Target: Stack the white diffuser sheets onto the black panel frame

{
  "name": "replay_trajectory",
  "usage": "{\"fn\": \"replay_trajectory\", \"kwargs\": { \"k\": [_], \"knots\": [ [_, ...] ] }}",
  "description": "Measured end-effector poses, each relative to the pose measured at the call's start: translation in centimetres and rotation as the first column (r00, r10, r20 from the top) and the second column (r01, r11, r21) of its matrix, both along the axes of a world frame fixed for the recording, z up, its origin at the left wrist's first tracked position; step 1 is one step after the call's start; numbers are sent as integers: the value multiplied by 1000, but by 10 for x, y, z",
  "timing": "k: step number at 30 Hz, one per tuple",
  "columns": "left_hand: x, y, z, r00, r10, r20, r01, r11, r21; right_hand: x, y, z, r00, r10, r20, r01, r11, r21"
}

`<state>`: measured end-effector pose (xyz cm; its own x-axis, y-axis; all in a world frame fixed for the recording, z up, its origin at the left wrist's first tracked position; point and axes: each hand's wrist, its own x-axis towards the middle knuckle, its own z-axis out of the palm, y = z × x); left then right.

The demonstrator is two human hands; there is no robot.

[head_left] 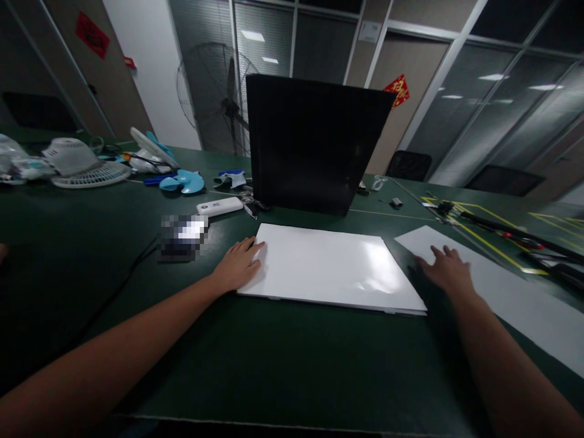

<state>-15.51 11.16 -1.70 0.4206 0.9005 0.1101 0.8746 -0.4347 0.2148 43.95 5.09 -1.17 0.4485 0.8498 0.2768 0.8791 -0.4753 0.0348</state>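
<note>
A glossy white rectangular panel (319, 261) lies flat on the green table in front of me, light reflecting off its right part. Its near edge shows more than one thin layer. My left hand (239, 263) rests at the panel's left edge with fingers apart, the fingertips on its top surface. To the right of the panel, my right hand (447, 267) is over a long white sheet (511, 292), fingers spread and holding nothing. Whether that hand touches the sheet, I cannot tell.
A large black panel (314, 146) stands upright behind the white one. To the left are a white power-bank-like device (219, 207), a blurred-out object (182, 237) with a cable, blue fan blades (182, 182) and fan parts (91, 164). Black rods (497, 225) lie at right.
</note>
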Motion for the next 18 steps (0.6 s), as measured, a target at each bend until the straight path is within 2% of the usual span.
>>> {"fn": "replay_trajectory", "kwargs": {
  "k": [2,5,11,18],
  "knots": [
    [0,0,-1,1000,-3,8,3,1000,-6,16,-3,-2,994,-54,-94,49,998,-48],
    [-1,2,-2,999,-5,36,5,1000,-11,22,-3,-6,973,-95,-209,74,992,-104],
    [-2,4,-5,998,-9,56,9,1000,-5,8,0,-10,988,-78,-132,75,997,-29],
    [0,1,-1,1000,-5,29,5,1000,-8,-5,-2,-9,994,-57,-89,59,998,21]
  ]
}}
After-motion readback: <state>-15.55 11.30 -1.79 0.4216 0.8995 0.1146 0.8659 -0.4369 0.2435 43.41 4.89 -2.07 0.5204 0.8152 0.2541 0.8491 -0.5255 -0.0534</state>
